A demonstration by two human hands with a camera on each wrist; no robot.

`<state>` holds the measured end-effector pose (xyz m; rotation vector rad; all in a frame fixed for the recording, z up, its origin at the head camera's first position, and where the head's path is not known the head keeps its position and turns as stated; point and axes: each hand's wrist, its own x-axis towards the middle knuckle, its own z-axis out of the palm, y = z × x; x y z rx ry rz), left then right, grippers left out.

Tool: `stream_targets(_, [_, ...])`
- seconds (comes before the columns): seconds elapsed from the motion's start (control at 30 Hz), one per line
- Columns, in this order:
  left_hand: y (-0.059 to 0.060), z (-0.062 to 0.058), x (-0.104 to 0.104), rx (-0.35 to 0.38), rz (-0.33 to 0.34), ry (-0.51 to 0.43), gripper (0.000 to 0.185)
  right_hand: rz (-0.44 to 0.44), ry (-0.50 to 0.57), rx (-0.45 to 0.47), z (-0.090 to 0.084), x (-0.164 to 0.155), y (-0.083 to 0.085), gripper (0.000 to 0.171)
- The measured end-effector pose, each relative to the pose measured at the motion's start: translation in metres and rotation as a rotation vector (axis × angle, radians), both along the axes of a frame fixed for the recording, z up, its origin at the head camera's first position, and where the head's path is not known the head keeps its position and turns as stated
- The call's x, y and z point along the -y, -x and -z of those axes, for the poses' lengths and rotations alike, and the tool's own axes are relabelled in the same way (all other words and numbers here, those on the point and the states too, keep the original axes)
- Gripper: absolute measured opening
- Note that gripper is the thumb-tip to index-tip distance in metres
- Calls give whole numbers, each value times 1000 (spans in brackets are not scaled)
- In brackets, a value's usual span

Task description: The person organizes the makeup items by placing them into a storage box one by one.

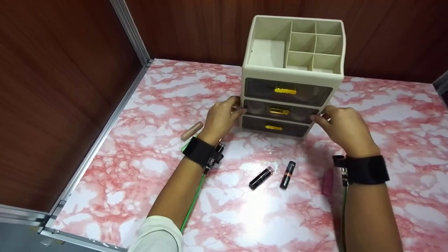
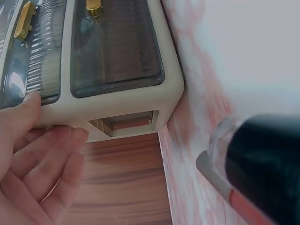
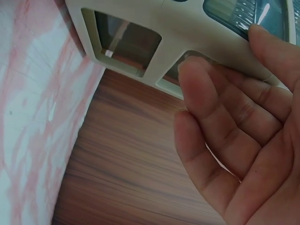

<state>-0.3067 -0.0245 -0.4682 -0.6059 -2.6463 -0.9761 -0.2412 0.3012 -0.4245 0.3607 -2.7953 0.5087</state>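
Observation:
A cream drawer organizer [image 1: 294,71] stands upright on the marbled table, its three dark drawers with gold handles closed. My left hand [image 1: 220,119] grips its left side, the thumb on the front edge by the middle drawer [image 1: 259,109] and the fingers along the side wall. On the opposite side my right hand [image 1: 346,129] holds it the same way, thumb at the front edge. Both wrist views show the fingers bent against the side, near the cut-out openings [image 3: 126,42]. The organizer's top compartments [image 1: 302,42] hold nothing that I can see.
Two dark lipstick tubes [image 1: 261,177] lie in front of the organizer. A pink tube [image 1: 328,182] lies beside the right wrist. Near the left wrist are a brownish tube [image 1: 192,131] and a partly hidden green item [image 1: 185,144]. Wooden panels [image 1: 196,31] stand behind and left.

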Motion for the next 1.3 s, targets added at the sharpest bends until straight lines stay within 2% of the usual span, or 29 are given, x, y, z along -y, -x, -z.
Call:
stream_targets(0.17, [5,0,1,98,104,-211,31,14,-53,-39,-4,2,-5,30])
stream_targets(0.27, [7,1,3,143,130,-343,29,38,-55,-105,-2,5,-6,34])
stream_targets(0.37, [8,4,5,184,133,-471,28,71,-6,-146,3,11,-6,41])
stream_targets(0.43, [8,5,5,216,134,-557,27,103,78,-118,7,17,-8,46])
stream_targets(0.47, [8,6,5,232,137,-595,27,116,154,-73,10,21,-10,46])
stream_targets(0.57, [8,9,3,269,135,-673,27,125,444,132,21,34,-15,48])
stream_targets(0.67, [8,11,1,284,129,-689,26,127,698,348,37,50,-18,56])
stream_targets(0.73, [9,12,0,282,121,-686,25,121,793,457,48,60,-17,61])
stream_targets(0.83, [9,12,-1,267,113,-667,25,130,878,545,62,71,-14,63])
stream_targets(1.07, [9,13,0,230,92,-605,22,160,1105,636,76,78,-1,58])
stream_targets(1.3, [9,11,3,193,114,-529,26,141,1219,620,79,79,1,47])
